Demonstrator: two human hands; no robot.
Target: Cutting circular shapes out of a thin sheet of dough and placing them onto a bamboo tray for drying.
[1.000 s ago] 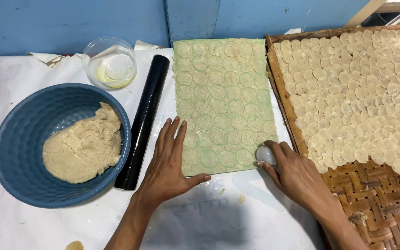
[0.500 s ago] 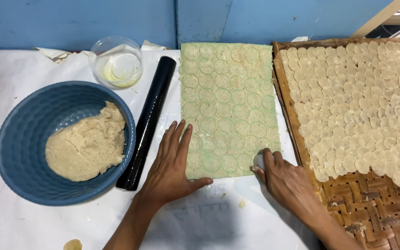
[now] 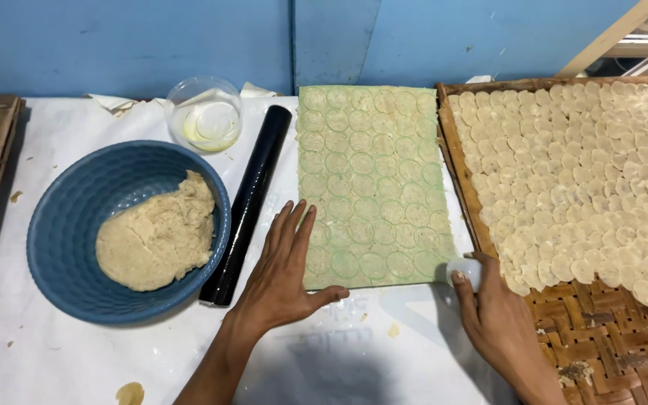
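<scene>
A blue wall (image 3: 151,45) is backing a bench (image 3: 54,360) covered in white sheeting. The left hand (image 3: 283,281) is lying flat, fingers spread, pressing the near left corner of a thin green dough sheet (image 3: 373,187) scored with circles. The right hand (image 3: 500,322) is closing around what seems to be a small white round cutter (image 3: 465,268) at the sheet's near right corner. A black rolling pin (image 3: 247,206) is lying just left of the sheet, beside a blue bowl (image 3: 69,217) holding dough, with a clear cup (image 3: 204,112) behind. A woven tray (image 3: 601,352) of pale discs is sitting on the right.
</scene>
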